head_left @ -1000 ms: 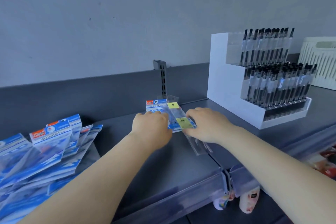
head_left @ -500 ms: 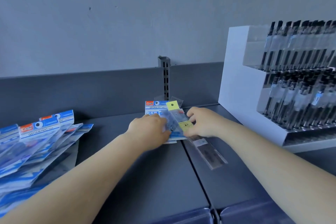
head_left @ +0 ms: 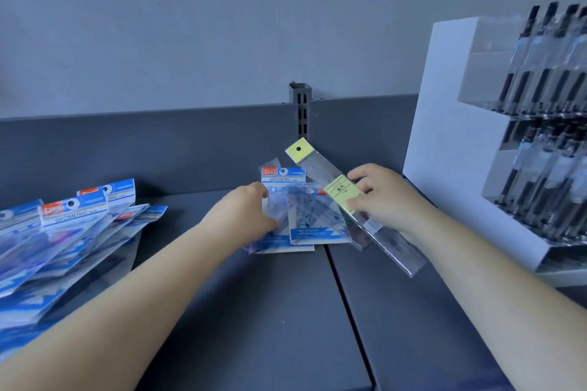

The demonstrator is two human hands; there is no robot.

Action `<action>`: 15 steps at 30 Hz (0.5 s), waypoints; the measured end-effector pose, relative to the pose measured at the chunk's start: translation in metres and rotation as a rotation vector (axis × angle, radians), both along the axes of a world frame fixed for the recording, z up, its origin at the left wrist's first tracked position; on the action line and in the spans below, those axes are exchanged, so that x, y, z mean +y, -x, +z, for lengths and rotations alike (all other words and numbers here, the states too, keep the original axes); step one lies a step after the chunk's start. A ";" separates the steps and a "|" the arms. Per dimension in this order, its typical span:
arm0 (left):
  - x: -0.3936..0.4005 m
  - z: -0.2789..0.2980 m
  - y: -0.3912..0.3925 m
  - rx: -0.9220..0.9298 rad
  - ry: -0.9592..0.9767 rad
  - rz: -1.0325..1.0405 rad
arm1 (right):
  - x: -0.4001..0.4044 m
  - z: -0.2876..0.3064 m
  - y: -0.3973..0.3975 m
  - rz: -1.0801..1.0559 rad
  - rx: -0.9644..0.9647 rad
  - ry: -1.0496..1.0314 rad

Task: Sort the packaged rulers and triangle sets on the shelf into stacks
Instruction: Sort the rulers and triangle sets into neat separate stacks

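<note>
A long clear ruler pack with yellow labels [head_left: 320,165] is lifted at a slant over the shelf; my right hand [head_left: 381,197] grips it near its middle. Under and left of it lie a few blue "GEOMETRIC" triangle set packs [head_left: 305,219] fanned near the back of the grey shelf [head_left: 241,311]. My left hand [head_left: 251,213] holds the left edge of these packs, fingers curled on the plastic. A loose heap of several more blue triangle set packs [head_left: 63,232] lies at the far left.
A white tiered display [head_left: 444,152] full of black pens stands at the right, close to my right hand. A grey slotted upright [head_left: 300,108] rises from the shelf's back panel behind the packs. A seam in the shelf runs front to back below the packs.
My right hand has raised the ruler pack's yellow end up off the blue packs. My left hand has taken hold of the triangle set packs, which now fan apart. The camera moved closer.
</note>
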State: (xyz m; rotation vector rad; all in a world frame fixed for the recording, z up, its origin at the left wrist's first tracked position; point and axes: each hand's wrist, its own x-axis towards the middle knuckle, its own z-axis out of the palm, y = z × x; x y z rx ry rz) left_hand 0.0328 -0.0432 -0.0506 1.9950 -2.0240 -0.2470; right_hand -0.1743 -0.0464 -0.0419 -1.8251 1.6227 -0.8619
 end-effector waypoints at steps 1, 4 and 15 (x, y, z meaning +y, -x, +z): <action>-0.001 0.001 -0.002 0.037 -0.002 0.018 | 0.001 0.001 -0.001 0.008 -0.038 0.000; -0.002 0.006 -0.011 0.112 0.059 0.041 | 0.004 0.001 -0.003 0.028 -0.135 -0.020; 0.031 0.037 -0.035 0.935 0.148 0.227 | 0.016 0.011 -0.016 0.072 -0.479 0.015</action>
